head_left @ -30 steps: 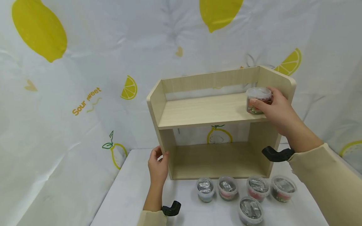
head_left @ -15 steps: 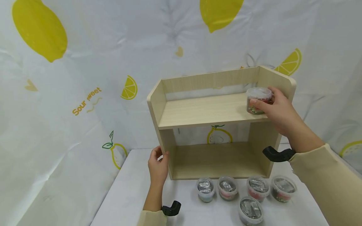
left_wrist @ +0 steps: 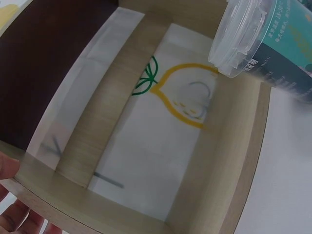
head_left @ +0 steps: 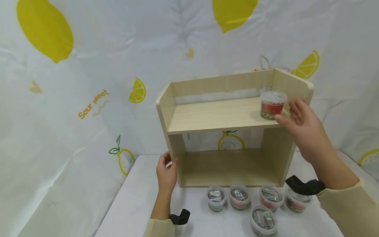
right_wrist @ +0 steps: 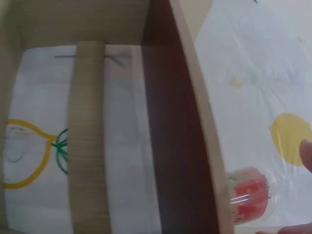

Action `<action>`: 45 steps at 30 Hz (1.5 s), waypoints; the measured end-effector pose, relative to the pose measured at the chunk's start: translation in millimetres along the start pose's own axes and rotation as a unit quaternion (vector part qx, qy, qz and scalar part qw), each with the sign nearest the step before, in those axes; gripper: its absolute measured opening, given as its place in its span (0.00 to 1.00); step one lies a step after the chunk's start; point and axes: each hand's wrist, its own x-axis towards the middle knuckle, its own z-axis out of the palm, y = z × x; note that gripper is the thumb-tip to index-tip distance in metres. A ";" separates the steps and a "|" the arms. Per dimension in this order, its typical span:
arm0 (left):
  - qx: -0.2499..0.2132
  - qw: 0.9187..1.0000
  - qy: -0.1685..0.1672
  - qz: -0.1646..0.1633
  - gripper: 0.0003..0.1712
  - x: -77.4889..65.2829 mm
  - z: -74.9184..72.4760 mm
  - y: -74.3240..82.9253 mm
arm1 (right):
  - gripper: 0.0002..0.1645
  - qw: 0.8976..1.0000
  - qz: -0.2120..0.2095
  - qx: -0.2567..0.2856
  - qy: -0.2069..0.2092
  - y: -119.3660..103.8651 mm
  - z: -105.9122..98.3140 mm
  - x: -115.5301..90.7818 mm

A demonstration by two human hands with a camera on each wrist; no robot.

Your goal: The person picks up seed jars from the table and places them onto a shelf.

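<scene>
A light wooden two-tier shelf [head_left: 219,113] stands on the white table. My left hand [head_left: 166,172] grips its left side panel, thumb on the inner side and fingers outside, as the left wrist view shows. On the right end of the upper board sits a clear lidded plastic tub [head_left: 273,110] with a red label and green bits near its bottom. My right hand [head_left: 309,131] is open just to the right of this tub, thumb and fingers spread apart around its near side. The right wrist view shows the same tub [right_wrist: 251,195] beyond the board's edge.
In front of the shelf several similar tubs stand on the table [head_left: 133,204], among them a pale blue one [head_left: 216,199] at the left and a nearer one [head_left: 263,221]. Behind hangs a white lemon-print cloth [head_left: 97,49].
My right hand has let go of the red-labelled tub and drawn back to the right and down. The tub stays on the upper board. My left hand keeps its hold on the panel.
</scene>
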 end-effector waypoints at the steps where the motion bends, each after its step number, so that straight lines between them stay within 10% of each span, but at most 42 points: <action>1: 0.001 1.000 0.000 -0.002 0.17 -0.1 0.3 -0.3 | 0.50 1.000 -0.016 -0.009 0.013 5.2 1.8 -9.2; 6: 0.001 1.000 -0.001 -0.004 0.17 -0.3 1.5 -0.6 | 0.49 0.991 -0.100 -0.056 0.063 38.3 15.7 -57.9; 11: 0.006 1.000 0.000 -0.001 0.17 0.6 1.9 2.0 | 0.49 0.992 -0.110 -0.063 0.029 66.1 21.7 -95.0; 24: 0.019 1.000 0.001 -0.003 0.17 0.7 -0.3 3.1 | 0.43 0.989 0.008 -0.144 0.016 145.4 -12.2 -116.7; 35: 0.017 1.000 0.001 0.000 0.17 -0.7 0.9 2.2 | 0.50 0.962 0.194 -0.121 -0.148 192.5 -35.7 -121.4; 45: 0.023 1.000 0.000 0.001 0.17 -1.5 0.1 6.2 | 0.57 0.946 0.253 -0.093 -0.181 204.1 -35.7 -119.6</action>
